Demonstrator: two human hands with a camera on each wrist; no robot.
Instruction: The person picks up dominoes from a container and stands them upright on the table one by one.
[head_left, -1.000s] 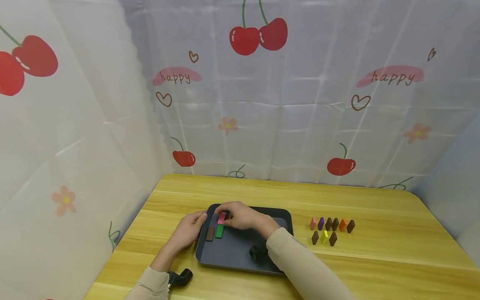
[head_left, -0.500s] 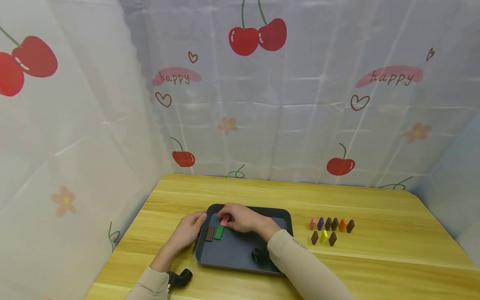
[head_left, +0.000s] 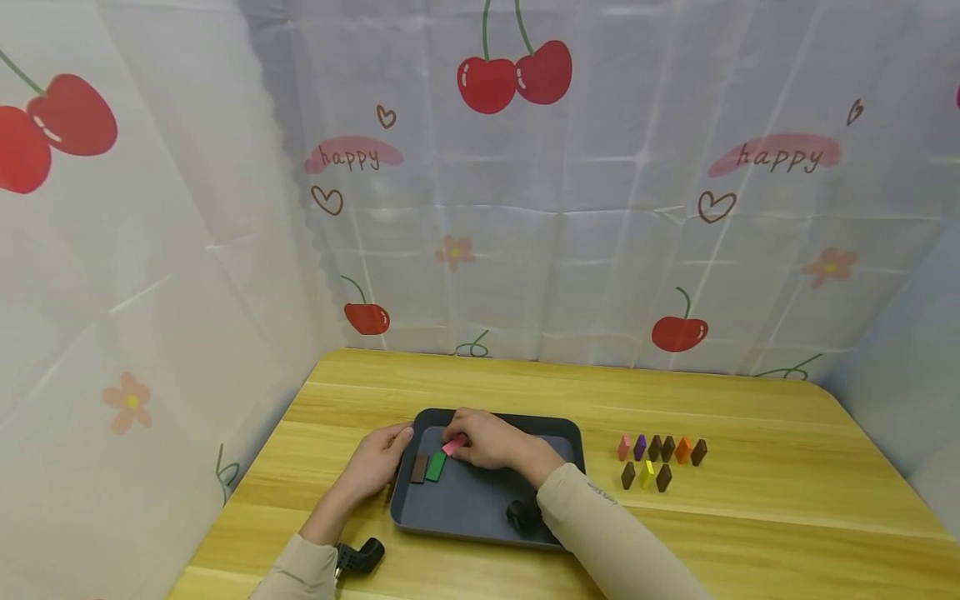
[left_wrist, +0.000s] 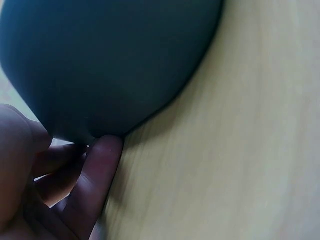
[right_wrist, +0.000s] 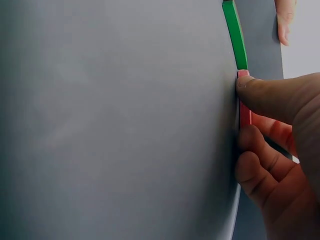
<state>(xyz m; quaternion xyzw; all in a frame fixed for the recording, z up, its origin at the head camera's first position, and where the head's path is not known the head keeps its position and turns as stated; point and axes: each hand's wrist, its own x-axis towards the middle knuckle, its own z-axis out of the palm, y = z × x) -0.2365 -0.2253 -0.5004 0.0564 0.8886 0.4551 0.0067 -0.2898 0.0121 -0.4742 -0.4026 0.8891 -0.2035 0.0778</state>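
Note:
In the head view, my right hand [head_left: 487, 439] pinches a pink domino [head_left: 454, 444] on the dark grey tray [head_left: 480, 508]. In the right wrist view, thumb and fingers sit on opposite sides of that domino [right_wrist: 244, 110], and its far end meets or nearly meets a green domino [right_wrist: 235, 35]. The green domino [head_left: 436, 467] lies flat and slightly slanted, just right of a brown domino [head_left: 419, 468]. My left hand [head_left: 377, 457] holds the tray's left edge near the far corner; the left wrist view shows fingertips against the tray's outer wall [left_wrist: 115, 65].
Right of the tray, several dominoes stand upright in two rows on the wooden table [head_left: 780, 467]: pink [head_left: 624, 447], purple [head_left: 640, 447], orange [head_left: 683, 450], yellow [head_left: 647, 474] and dark brown [head_left: 699, 452]. A printed curtain [head_left: 555, 250] rises behind the table.
My right hand has moved slightly right, and the pink domino has shifted right and turned more slanted. The green domino has slid a little left, toward the brown one. The left hand stays put.

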